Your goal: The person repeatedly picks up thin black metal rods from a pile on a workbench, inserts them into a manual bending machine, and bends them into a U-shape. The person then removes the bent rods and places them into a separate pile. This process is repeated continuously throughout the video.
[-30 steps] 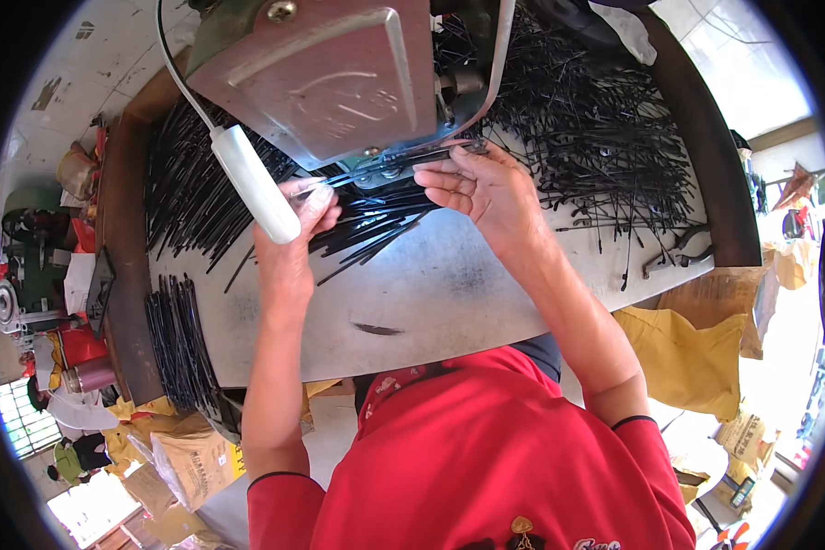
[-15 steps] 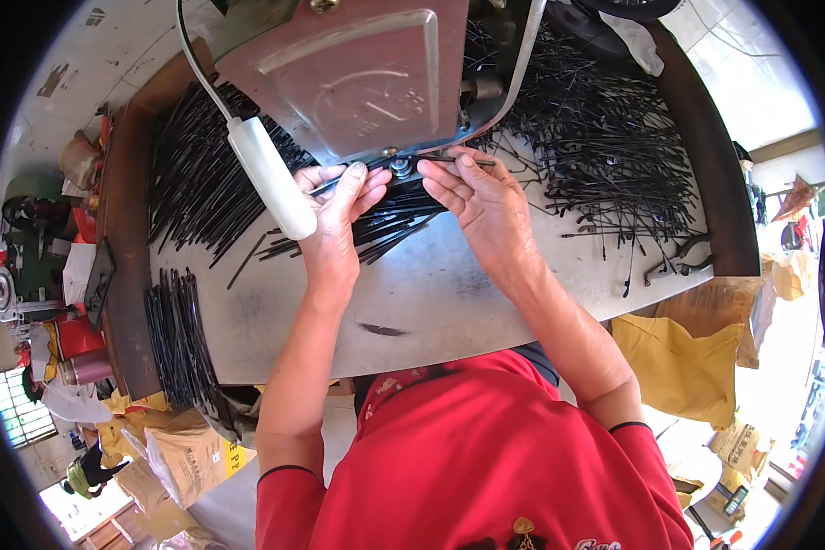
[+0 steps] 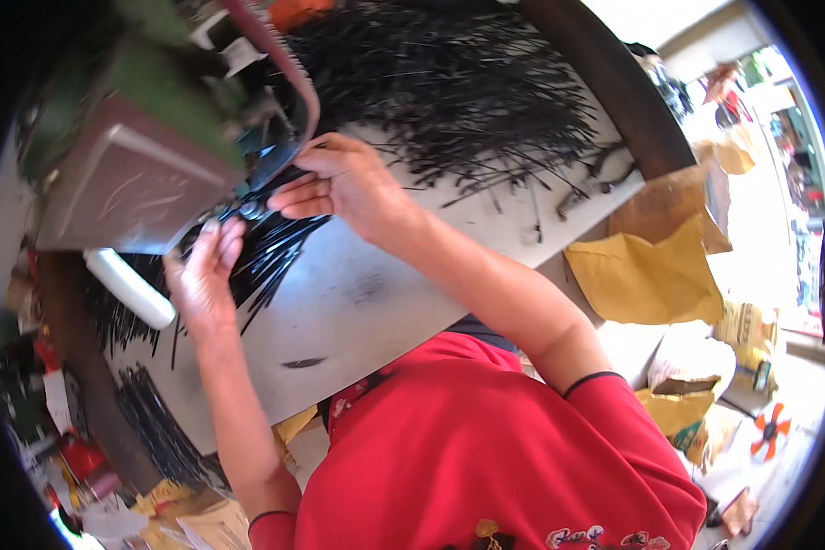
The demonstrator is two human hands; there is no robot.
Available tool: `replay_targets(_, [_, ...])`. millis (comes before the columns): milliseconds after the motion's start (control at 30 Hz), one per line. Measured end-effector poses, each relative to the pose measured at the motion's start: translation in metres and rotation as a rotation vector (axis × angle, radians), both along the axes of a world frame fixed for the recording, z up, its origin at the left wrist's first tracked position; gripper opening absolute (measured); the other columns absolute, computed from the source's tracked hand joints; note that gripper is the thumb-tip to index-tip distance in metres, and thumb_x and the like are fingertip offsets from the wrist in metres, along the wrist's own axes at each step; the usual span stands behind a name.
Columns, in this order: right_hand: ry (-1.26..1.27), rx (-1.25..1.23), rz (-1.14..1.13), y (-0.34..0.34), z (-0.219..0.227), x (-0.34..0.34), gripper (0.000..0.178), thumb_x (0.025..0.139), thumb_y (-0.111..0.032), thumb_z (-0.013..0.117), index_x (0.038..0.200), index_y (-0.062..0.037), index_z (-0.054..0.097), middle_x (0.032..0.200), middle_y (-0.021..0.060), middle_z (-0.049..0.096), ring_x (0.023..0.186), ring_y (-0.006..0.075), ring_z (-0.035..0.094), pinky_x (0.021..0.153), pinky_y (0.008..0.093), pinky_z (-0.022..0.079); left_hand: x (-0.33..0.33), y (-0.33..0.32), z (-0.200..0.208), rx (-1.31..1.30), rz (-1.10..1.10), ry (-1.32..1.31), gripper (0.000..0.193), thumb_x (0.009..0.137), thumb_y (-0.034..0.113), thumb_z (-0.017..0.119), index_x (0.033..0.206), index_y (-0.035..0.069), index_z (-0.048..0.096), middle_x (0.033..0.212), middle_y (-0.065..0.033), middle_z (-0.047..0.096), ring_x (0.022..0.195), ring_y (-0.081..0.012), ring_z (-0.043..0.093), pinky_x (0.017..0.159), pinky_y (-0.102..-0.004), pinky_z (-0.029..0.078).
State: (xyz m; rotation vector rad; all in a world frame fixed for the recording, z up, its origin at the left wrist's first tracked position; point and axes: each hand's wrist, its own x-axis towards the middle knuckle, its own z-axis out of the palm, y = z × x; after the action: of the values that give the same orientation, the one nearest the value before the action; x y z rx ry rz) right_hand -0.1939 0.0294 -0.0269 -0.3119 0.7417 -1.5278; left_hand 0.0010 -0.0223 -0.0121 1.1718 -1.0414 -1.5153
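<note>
A machine with a dull red-brown cover (image 3: 147, 188) stands above the table, and both my hands work at its small metal head (image 3: 250, 209). My left hand (image 3: 206, 280) is pinched closed just beneath the cover, its thumb and fingers on a thin black rod that is mostly hidden. On the other side of the head, my right hand (image 3: 353, 183) pinches a thin black rod, largely covered by the fingers. Below the head lies a loose bundle of black rods (image 3: 270, 266) on the grey tabletop (image 3: 367, 289). Whether both hands hold the same rod I cannot tell.
A large heap of black rods (image 3: 449, 101) covers the far side of the table. Another bundle (image 3: 160, 417) lies at the near left edge. Pliers (image 3: 573, 197) rest near the right rim (image 3: 628, 92). A white lamp tube (image 3: 130, 289) hangs beside my left hand. Yellow sacking (image 3: 651, 270) is at the right.
The view has swung right, so the machine and my hands now appear farther left. Both hands stay closed at the machine's head.
</note>
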Motion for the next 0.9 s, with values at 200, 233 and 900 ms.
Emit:
replay_targets(200, [0.699,-0.029,-0.013,0.028,0.007,0.000,0.027,0.091,-0.024,0.060,0.100,0.0012,0.058,0.090,0.0134,0.067,0.077,0.0228,0.068,0.064,0.0280,0.055,-0.006,0.002,-0.020,0.093,0.130,0.321,0.022,0.093,0.011,0.055,0.108,-0.005,0.056,0.106,-0.0145,0.063,0.105,-0.0227,0.062,0.086,-0.0300,0.054])
replay_targets(233, [0.932,-0.075,-0.089,0.039,0.007,-0.005,0.025,0.090,-0.024,0.061,0.099,-0.0001,0.060,0.089,0.0124,0.067,0.076,0.0216,0.068,0.064,0.0282,0.055,-0.001,-0.001,-0.022,0.108,0.115,0.363,0.022,0.093,0.012,0.054,0.107,-0.005,0.056,0.106,-0.0146,0.063,0.104,-0.0224,0.062,0.087,-0.0305,0.054])
replay_targets(900, [1.895,0.424,-0.514,0.213,0.032,-0.130,0.009,0.083,-0.010,0.065,0.091,-0.0050,0.066,0.083,0.0096,0.067,0.066,0.0245,0.064,0.057,0.0320,0.049,0.052,0.012,-0.017,0.126,0.096,0.331,0.026,0.094,0.022,0.057,0.115,0.006,0.059,0.071,0.0010,0.053,0.059,-0.0052,0.047,0.059,-0.0184,0.045])
